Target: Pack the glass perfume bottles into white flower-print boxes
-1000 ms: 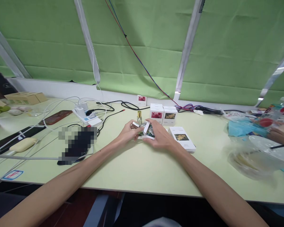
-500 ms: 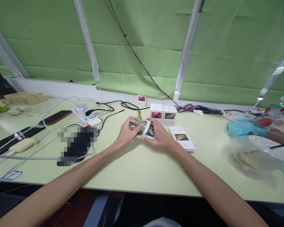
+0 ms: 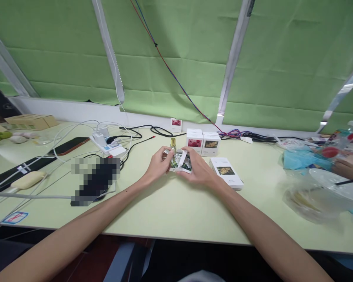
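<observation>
1. While both forearms rest out over the worktop (image 3: 176, 211), the left hand (image 3: 158, 166) and the right hand (image 3: 198, 169) meet just above its middle around a small white box (image 3: 184, 161) with a flower print.
2. The left fingers (image 3: 166, 157) close on a small bottle (image 3: 172, 159), silver at its neck and partly hidden behind the box flap, and hold it at the box's open end.
3. The right fingers (image 3: 191, 153) clasp the box from its far side and underneath, with the flap turned up toward the left hand.
4. The step in hand looks like fitting bottle and box together at the mouth; whether the bottle is going in or coming out cannot be told from this view.
5. The next move calls for the right hand to keep the box steady and its mouth open while the left hand keeps the bottle in line with the opening, since the fit looks close and the flap could catch.
6. A gold-capped bottle (image 3: 173, 143) stands just behind the hands; two upright boxes (image 3: 202, 143) stand just beyond the right hand, and a flat box (image 3: 226, 172) lies near its wrist.
7. Further left lie a power strip (image 3: 107, 145) and cables; at the far right edge another person's hand (image 3: 348, 166) is near a plastic tub (image 3: 332, 188).
</observation>
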`<state>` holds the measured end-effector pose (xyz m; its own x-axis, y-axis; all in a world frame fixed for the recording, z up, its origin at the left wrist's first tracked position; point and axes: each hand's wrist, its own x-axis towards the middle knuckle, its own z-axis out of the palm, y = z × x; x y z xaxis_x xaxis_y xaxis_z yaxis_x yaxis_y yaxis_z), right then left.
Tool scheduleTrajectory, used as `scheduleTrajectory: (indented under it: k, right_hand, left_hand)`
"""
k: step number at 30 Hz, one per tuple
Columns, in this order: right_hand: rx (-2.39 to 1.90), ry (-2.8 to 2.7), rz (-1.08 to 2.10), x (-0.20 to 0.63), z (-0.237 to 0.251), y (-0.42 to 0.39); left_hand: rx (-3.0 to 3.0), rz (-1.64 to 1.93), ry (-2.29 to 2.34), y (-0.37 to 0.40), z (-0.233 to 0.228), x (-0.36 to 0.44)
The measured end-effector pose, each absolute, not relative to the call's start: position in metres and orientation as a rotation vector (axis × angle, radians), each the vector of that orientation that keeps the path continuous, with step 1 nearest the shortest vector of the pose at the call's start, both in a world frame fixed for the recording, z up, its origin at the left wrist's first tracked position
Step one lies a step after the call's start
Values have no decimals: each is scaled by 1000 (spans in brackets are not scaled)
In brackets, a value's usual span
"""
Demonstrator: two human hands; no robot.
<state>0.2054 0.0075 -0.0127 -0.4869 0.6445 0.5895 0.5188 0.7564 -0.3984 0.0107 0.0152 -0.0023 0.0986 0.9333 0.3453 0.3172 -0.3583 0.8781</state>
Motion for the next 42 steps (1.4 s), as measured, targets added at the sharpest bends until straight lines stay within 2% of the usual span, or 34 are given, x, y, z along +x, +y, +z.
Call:
scheduleTrajectory:
  k: [33, 42]
  right_hand:
    - [-895, -2203, 287, 206, -11, 4]
    - [-889, -2218, 295, 206, -12, 4]
  left_hand:
    - [1775, 1255, 1285, 14, 0, 12]
    - [1536, 1263, 1261, 19, -2, 14]
